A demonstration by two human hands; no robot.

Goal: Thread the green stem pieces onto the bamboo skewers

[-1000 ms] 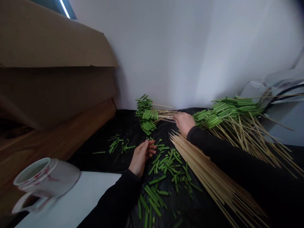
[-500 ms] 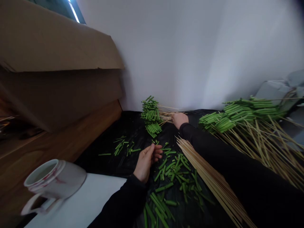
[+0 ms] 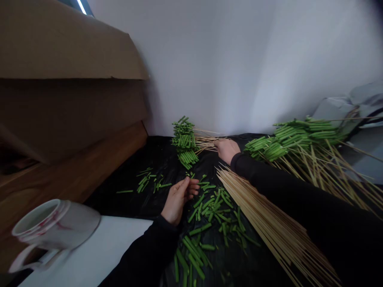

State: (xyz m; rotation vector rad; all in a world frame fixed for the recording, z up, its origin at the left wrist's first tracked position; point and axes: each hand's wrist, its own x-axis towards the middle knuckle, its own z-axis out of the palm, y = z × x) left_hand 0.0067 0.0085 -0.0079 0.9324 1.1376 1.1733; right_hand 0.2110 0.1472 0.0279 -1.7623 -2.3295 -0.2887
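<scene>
Green stems point(image 3: 185, 140) — stubby rows on thin sticks point(image 3: 206, 142) — left fingers point(image 3: 194, 182) loosely parted; right fingers point(image 3: 219, 144), hold unclear.

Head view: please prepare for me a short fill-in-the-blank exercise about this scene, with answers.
1. Loose green stem pieces lie on a sheet coloured ____.
2. The cardboard box and mug are on the picture's ____ side.
3. The hand at the smaller skewered pile is the ____ one.
Missing words: black; left; right.
</scene>
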